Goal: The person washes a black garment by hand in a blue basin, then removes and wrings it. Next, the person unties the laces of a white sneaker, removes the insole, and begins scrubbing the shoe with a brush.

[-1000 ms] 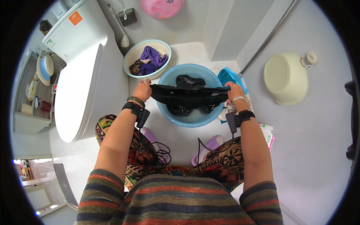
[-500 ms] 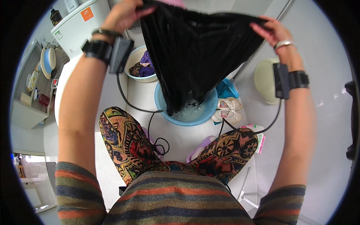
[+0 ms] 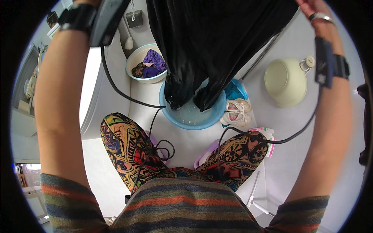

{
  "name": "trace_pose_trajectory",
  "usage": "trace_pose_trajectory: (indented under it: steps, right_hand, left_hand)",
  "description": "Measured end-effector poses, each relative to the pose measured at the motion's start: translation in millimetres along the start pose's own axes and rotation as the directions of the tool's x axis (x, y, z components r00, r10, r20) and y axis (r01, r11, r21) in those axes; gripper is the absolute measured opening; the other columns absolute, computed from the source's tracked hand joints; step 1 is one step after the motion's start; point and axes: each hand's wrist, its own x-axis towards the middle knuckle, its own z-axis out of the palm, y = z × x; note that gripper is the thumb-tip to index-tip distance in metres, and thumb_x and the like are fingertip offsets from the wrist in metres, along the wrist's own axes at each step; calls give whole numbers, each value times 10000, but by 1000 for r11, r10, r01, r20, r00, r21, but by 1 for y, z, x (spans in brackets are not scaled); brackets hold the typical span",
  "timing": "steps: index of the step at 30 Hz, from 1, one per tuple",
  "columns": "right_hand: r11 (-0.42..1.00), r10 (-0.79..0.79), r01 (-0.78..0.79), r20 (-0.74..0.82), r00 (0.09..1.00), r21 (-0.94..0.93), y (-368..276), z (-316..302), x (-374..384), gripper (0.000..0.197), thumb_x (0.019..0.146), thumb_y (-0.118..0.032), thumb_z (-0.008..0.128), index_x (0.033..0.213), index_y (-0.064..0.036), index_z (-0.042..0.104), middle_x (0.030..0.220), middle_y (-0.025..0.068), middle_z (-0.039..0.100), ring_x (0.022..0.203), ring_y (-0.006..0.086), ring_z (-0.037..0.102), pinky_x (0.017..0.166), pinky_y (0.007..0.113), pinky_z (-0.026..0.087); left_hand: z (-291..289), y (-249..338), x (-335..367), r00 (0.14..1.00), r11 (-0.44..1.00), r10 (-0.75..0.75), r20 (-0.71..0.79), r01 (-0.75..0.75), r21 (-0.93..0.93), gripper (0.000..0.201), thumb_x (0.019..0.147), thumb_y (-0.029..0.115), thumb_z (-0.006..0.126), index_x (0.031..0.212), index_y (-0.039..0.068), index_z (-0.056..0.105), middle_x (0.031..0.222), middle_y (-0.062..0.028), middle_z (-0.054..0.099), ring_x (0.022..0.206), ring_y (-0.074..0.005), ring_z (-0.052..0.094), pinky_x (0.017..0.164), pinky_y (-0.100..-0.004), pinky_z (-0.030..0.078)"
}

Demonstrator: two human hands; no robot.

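Observation:
A wet pair of black trousers is held up and spread wide, cut off by the top edge. Both leg ends hang down into a light-blue basin of water. At the upper right, my right hand is closed on the garment's upper corner, only partly in the picture. My left arm reaches up past the top edge at the left, so that hand and its fingers are out of sight. Each wrist wears a strapped black device with a cable.
A pale basin with purple and dark clothes stands behind, left of the blue basin. Right of the blue basin lie white shoes and a blue container. A cream lidded bin stands farther right. Black cables loop across my knees.
Both arms have lifted higher and moved apart, carrying the black trousers upward. My left hand, earlier gripping the cloth, has left the picture. The trouser legs now hang more separately over the basin.

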Motion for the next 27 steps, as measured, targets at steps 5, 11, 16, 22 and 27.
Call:
trace_pose_trajectory:
  steps: [5,11,16,22,27]
  right_hand:
    - [871,358,-341,-20,934,-353,138,-45,-78,203,830,26,524,1016,51,603,1045,141,620,940,284,675,824,315,585]
    - [448,441,-132,90,893,-884,298,-84,-202,343,710,21,638,1044,-56,636,954,109,659,870,264,659,756,327,535]
    - [-2,404,323,295,866,-946,351,-91,-262,293,707,-214,757,986,-153,692,938,82,570,896,290,574,791,420,478]
    - [-69,452,118,75,889,-991,365,-79,-260,270,805,-372,703,940,-142,745,1032,65,606,930,301,585,831,444,475]
    - [498,839,-864,-298,456,80,376,-53,-271,361,922,-141,561,1279,-142,512,930,103,557,731,224,566,607,395,604]
  left_hand:
    - [-31,-122,-72,911,658,-315,265,9,753,570,834,124,656,1354,80,425,1157,-120,581,997,-230,595,922,-330,504]
    - [-47,-293,-214,903,110,-362,232,-206,972,673,608,34,778,1227,152,542,1139,-143,478,1000,-358,551,856,-403,501]
    - [-43,-345,-270,870,-110,-492,26,-92,990,338,697,241,780,1004,134,686,1054,-101,530,990,-301,554,812,-435,480]
    - [-51,-374,-272,739,250,-624,-254,497,831,269,864,225,643,1093,90,683,1129,-120,595,1011,-276,585,838,-406,479]
    - [3,-376,-288,384,487,-863,-327,806,-338,469,924,78,490,1385,143,444,1270,-125,529,1057,-255,571,853,-411,501]
